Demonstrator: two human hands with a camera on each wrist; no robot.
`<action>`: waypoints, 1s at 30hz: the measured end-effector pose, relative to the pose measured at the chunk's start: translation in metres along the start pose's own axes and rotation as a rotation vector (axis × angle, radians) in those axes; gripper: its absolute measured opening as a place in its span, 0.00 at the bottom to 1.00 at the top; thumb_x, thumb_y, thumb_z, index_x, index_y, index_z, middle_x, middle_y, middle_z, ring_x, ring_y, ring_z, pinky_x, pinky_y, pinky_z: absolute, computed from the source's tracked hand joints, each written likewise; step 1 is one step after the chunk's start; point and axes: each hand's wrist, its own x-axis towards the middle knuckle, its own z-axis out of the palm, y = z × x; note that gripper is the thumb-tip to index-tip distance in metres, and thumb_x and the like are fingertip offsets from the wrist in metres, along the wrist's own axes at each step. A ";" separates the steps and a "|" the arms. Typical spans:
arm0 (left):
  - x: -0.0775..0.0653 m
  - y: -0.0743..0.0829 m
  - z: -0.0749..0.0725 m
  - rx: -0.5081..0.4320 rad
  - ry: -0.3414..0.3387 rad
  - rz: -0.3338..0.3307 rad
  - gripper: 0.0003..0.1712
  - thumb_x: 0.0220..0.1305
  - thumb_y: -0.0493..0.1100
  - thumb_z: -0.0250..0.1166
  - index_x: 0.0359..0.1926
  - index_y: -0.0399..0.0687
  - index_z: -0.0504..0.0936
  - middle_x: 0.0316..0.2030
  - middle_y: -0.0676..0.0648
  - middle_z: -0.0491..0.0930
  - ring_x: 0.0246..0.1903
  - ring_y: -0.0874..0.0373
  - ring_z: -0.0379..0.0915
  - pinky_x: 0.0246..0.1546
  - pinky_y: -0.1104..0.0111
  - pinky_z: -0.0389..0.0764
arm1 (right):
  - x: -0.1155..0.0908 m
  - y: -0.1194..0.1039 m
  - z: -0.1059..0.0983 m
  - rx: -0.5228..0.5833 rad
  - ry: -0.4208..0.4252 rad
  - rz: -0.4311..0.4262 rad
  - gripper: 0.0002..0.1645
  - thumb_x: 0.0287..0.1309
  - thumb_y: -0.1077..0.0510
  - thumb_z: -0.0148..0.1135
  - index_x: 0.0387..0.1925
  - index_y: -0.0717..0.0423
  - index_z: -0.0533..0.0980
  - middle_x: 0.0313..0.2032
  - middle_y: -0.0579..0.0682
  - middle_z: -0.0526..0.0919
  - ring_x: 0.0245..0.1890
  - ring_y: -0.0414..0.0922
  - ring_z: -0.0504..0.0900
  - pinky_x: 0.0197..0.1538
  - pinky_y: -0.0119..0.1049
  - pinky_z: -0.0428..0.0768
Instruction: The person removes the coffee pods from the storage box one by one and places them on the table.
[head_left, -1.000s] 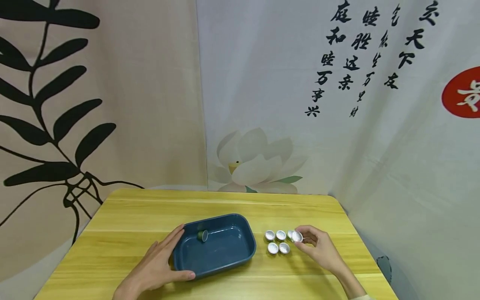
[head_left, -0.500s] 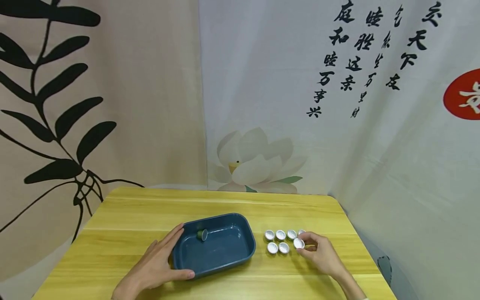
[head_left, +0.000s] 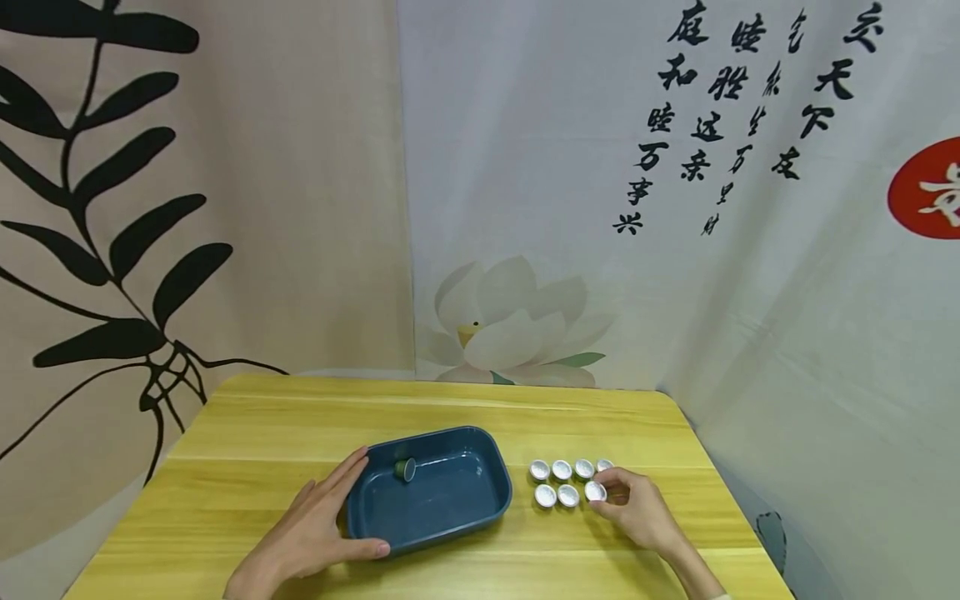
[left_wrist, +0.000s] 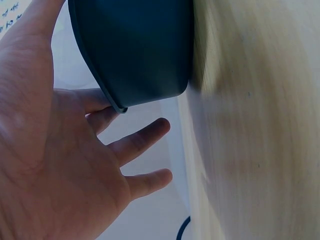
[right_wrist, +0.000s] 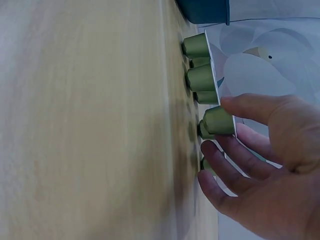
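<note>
In the head view my left hand (head_left: 311, 529) spreads across the left end of a blue rectangular tray (head_left: 468, 527), thumb at the near rim and fingers along the far left corner. The left wrist view shows the ring and little fingers extended apart. A green coffee capsule (head_left: 405, 471) lies on its side inside the tray. My right hand (head_left: 639, 507) pinches another capsule (right_wrist: 219, 121) between thumb and fingers, its pale lid (head_left: 596, 492) facing up. That capsule is in the near row, close over the table. Beside it, several capsules (head_left: 561, 470) stand lid up in two rows.
The wooden table (head_left: 450, 404) ends at a far edge in front of a printed cloth backdrop (head_left: 510, 167). A strip of bare table (head_left: 522, 533) separates the tray from the capsules.
The right hand has shifted its capsule from over the far row toward me into the near row, uncovering far-row capsules. The left hand and tray have stayed put.
</note>
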 end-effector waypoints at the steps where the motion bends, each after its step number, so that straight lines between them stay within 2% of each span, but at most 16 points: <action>1: -0.001 0.001 0.000 -0.002 0.001 -0.001 0.81 0.52 0.81 0.81 0.93 0.46 0.53 0.92 0.39 0.52 0.81 0.26 0.68 0.76 0.12 0.53 | 0.000 0.001 0.000 -0.003 -0.001 0.000 0.21 0.63 0.61 0.84 0.54 0.61 0.86 0.50 0.55 0.93 0.48 0.44 0.93 0.50 0.27 0.91; 15: -0.013 0.011 0.005 -0.011 0.002 -0.026 0.82 0.51 0.82 0.81 0.93 0.47 0.53 0.92 0.40 0.52 0.81 0.26 0.68 0.77 0.13 0.53 | -0.001 0.008 -0.004 0.005 -0.036 0.005 0.21 0.63 0.62 0.84 0.54 0.62 0.86 0.48 0.54 0.93 0.45 0.41 0.92 0.47 0.28 0.91; 30: -0.011 0.009 0.005 -0.005 0.007 -0.024 0.81 0.52 0.81 0.82 0.93 0.48 0.52 0.92 0.39 0.52 0.82 0.26 0.68 0.77 0.13 0.53 | 0.000 0.010 0.001 -0.041 -0.026 0.006 0.20 0.63 0.61 0.84 0.53 0.59 0.86 0.49 0.52 0.93 0.45 0.38 0.92 0.46 0.28 0.90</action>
